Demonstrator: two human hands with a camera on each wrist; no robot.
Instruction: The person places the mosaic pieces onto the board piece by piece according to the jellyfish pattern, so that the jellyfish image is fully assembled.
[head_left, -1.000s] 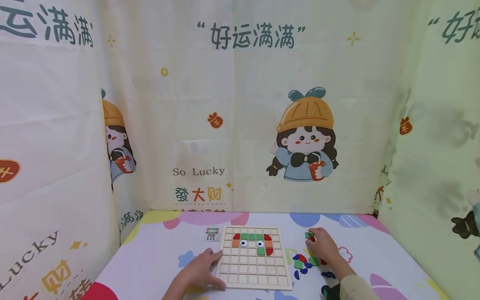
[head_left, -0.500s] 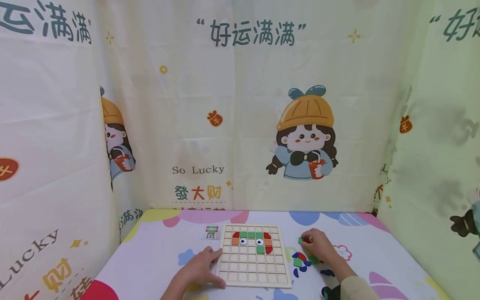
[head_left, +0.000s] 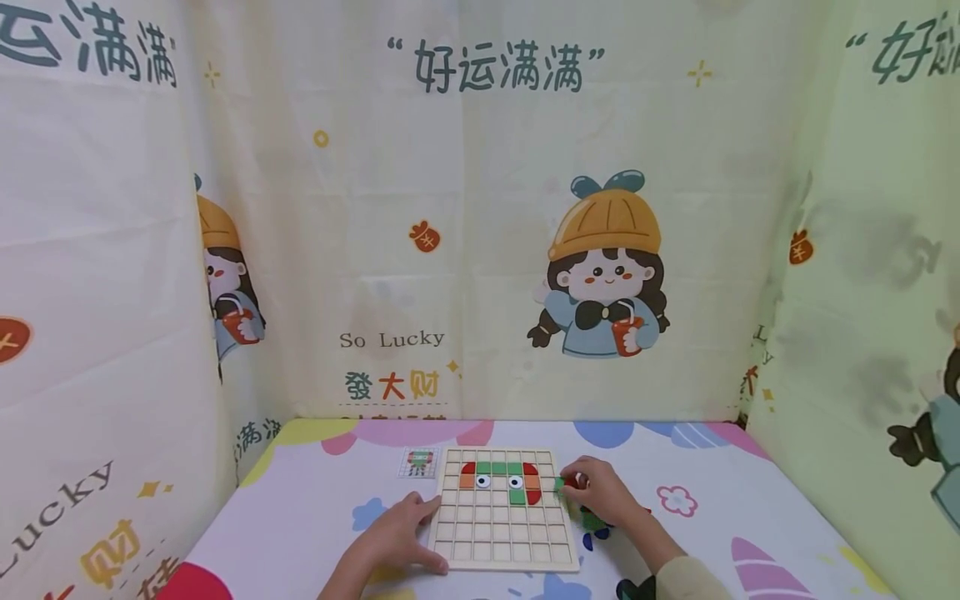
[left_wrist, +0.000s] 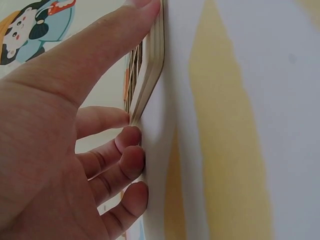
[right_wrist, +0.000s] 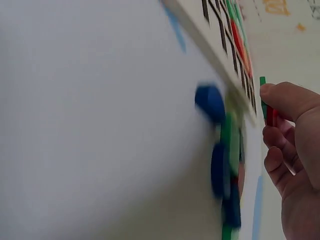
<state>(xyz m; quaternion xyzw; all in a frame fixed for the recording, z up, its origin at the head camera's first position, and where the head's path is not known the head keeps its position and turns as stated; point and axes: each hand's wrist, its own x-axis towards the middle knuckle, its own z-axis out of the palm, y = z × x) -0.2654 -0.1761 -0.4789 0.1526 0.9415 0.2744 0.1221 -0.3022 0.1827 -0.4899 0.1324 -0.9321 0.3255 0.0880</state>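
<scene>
A wooden grid board (head_left: 504, 550) lies on the table. Along its upper rows sit green, orange and red pieces (head_left: 531, 481) and two eye tiles (head_left: 483, 482). My left hand (head_left: 397, 533) touches the board's left side, thumb at the near left corner, other fingers loosely bent in the left wrist view. At the board's right edge, my right hand (head_left: 600, 492) pinches a green square piece (right_wrist: 263, 81) between thumb and fingers, with a red piece (right_wrist: 271, 116) held just behind it. The right wrist view shows that hand beside the board's far end.
Loose blue and green pieces (right_wrist: 218, 170) lie beside the board, partly hidden under my right forearm in the head view. A small picture card (head_left: 418, 462) with a robot figure lies by the board's far left corner. Printed curtains (head_left: 480, 250) surround the table.
My right hand has moved left from above the loose pieces to the board's right edge, carrying the green and red pieces. My left hand has stayed at the board's left side.
</scene>
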